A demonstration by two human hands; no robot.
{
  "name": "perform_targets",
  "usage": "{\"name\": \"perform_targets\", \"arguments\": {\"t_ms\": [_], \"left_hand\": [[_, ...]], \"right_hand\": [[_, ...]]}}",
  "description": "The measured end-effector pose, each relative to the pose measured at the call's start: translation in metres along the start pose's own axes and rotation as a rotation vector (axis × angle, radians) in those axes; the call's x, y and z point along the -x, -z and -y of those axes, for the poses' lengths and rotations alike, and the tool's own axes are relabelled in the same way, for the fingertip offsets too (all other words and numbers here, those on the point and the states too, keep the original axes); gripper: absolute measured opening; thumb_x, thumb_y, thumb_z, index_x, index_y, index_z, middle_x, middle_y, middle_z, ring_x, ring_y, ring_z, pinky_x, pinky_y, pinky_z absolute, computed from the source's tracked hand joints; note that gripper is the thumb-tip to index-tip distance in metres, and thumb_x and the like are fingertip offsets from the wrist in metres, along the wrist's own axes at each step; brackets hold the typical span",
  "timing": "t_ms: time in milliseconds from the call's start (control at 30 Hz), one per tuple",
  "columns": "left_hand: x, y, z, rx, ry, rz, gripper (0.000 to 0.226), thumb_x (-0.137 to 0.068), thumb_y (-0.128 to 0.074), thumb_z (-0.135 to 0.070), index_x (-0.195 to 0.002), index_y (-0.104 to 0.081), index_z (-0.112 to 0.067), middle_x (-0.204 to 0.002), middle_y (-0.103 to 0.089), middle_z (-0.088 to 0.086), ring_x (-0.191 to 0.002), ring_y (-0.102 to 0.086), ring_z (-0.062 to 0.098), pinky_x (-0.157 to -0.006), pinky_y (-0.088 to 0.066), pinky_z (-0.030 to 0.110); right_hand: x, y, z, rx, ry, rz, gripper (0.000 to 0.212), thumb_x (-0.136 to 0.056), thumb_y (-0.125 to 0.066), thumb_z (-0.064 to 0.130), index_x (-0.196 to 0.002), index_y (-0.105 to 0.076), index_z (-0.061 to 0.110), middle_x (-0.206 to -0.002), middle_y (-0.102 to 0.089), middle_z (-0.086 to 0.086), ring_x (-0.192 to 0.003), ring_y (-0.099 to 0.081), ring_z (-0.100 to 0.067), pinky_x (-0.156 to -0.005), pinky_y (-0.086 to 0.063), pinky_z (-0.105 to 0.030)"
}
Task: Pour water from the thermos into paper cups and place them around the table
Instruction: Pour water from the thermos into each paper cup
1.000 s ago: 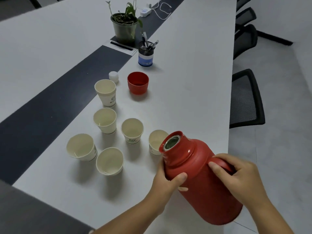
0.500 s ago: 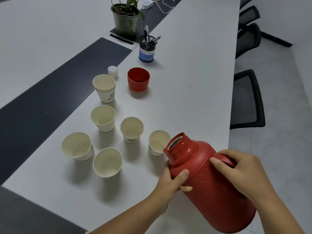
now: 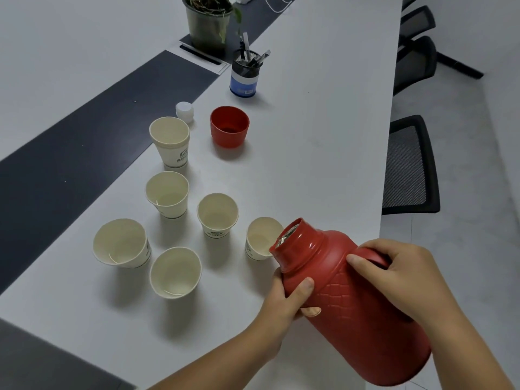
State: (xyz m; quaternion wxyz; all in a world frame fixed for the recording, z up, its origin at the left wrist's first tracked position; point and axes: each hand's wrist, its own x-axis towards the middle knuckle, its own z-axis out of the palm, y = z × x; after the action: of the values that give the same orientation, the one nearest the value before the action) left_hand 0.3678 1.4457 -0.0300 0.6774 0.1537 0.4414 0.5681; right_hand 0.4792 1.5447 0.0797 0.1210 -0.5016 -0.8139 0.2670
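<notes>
A red thermos (image 3: pixel 357 313) is tilted steeply to the left, its open mouth over the rim of the nearest paper cup (image 3: pixel 260 240). My right hand (image 3: pixel 399 274) grips its handle. My left hand (image 3: pixel 287 302) holds the thermos body just below the neck, thumb on top. Several more paper cups stand to the left, among them one (image 3: pixel 217 213) in the middle, one (image 3: pixel 175 273) near the front and one (image 3: pixel 169 140) at the back. No stream of water is visible.
The red thermos lid cup (image 3: pixel 229 126) and a white stopper (image 3: pixel 185 110) stand behind the cups. A pen holder (image 3: pixel 244 77) and a potted plant (image 3: pixel 208 22) sit further back. Black chairs (image 3: pixel 409 167) line the table's right edge (image 3: pixel 385 175).
The thermos has tipped further and its mouth has come down to the nearest cup's rim. Both hands keep the same hold.
</notes>
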Motion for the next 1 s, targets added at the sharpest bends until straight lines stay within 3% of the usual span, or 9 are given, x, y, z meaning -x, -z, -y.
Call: {"name": "perform_targets", "arguments": {"t_ms": [200, 467, 1000], "left_hand": [[0.0010, -0.0007, -0.0022, 0.022, 0.001, -0.011, 0.051, -0.063, -0.056, -0.042, -0.109, -0.041, -0.029, -0.113, -0.056, -0.005, -0.077, -0.066, -0.005, -0.062, -0.051, 0.013], [-0.0006, -0.0003, 0.0007, 0.016, 0.008, -0.049, 0.054, -0.069, -0.061, -0.047, -0.116, -0.041, -0.028, -0.114, -0.058, -0.003, -0.088, -0.062, 0.005, -0.065, -0.052, 0.014], [-0.0015, 0.0004, 0.0025, 0.005, 0.038, -0.061, 0.062, -0.073, -0.062, -0.051, -0.124, -0.037, -0.025, -0.117, -0.058, -0.003, -0.092, -0.064, 0.004, -0.066, -0.053, 0.016]], "right_hand": [[-0.0028, -0.0007, 0.0028, 0.037, -0.020, 0.018, 0.016, -0.072, -0.070, 0.023, -0.061, -0.061, 0.030, -0.062, -0.063, 0.014, -0.066, -0.058, -0.001, -0.060, -0.039, -0.004], [-0.0033, -0.0005, 0.0047, 0.038, -0.029, 0.031, 0.019, -0.071, -0.069, 0.025, -0.058, -0.058, 0.035, -0.062, -0.063, 0.014, -0.066, -0.059, -0.001, -0.061, -0.039, -0.003], [-0.0037, -0.0002, 0.0070, 0.074, -0.058, 0.045, 0.010, -0.073, -0.068, 0.028, -0.064, -0.062, 0.028, -0.065, -0.064, 0.012, -0.067, -0.058, -0.002, -0.056, -0.040, -0.010]]}}
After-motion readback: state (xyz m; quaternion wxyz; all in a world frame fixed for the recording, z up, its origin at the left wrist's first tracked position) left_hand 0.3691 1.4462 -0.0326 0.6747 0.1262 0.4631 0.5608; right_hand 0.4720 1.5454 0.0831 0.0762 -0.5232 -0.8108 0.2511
